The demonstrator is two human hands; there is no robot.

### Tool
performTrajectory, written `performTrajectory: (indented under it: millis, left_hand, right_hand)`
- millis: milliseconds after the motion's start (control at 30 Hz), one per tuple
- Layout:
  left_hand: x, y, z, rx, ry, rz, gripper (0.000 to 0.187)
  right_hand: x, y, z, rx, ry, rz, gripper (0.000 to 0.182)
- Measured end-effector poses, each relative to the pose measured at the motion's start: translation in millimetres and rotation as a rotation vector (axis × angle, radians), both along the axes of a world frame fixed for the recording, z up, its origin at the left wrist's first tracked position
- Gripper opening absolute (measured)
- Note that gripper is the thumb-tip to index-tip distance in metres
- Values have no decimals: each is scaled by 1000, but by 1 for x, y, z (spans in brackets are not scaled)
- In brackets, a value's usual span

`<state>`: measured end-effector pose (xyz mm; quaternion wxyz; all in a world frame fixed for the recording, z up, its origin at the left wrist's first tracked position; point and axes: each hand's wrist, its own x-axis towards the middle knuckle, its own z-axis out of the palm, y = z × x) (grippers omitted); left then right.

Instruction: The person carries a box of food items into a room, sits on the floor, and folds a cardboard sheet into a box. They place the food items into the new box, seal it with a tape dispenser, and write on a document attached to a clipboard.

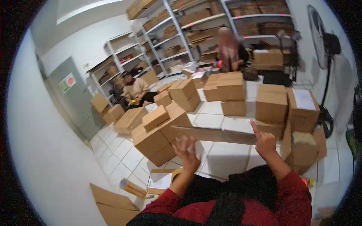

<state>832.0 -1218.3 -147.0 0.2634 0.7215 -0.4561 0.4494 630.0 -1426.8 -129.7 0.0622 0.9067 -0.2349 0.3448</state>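
My left hand is raised with its fingers spread and slightly blurred, holding nothing. It overlaps the near end of a stack of brown cardboard boxes in this view. My right hand has its index finger stretched out and the other fingers curled, with nothing in it. Between the two hands runs a long, narrow strip of cardboard, its ends close to my fingers in this view. To the right of my right hand stands an open carton with upright flaps.
A tape roll, a paper sheet and a cardboard piece lie at lower left. Boxes stand ahead, more at right beside a fan. Two people sit near the shelves.
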Motion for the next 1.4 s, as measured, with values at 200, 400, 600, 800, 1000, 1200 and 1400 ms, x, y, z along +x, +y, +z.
performTrajectory:
  millis: [200,400,600,800,1000,1200,1400]
  left_hand:
    - [-33,52,-297,1067,1437,-1179,37]
    - [-50,48,-193,1535,1380,-933,35]
    - [-73,70,-124,1384,1655,-722,27]
    - [-103,81,-148,1011,1185,-789,21]
    - [-123,56,-108,621,1123,-620,16]
    - [-72,-2,-128,437,637,-325,13]
    - [-50,6,-236,1091,730,-596,28]
  right_hand:
    - [-7,-17,-32,7,165,-225,75]
    - [0,-11,-7,60,-12,-267,76]
    - [-10,21,24,259,-114,-319,78]
    - [-24,41,40,234,-219,-300,72]
    - [-34,43,48,191,-253,-220,72]
    - [-20,27,37,292,-330,-232,67]
    - [5,40,22,461,-246,-302,67]
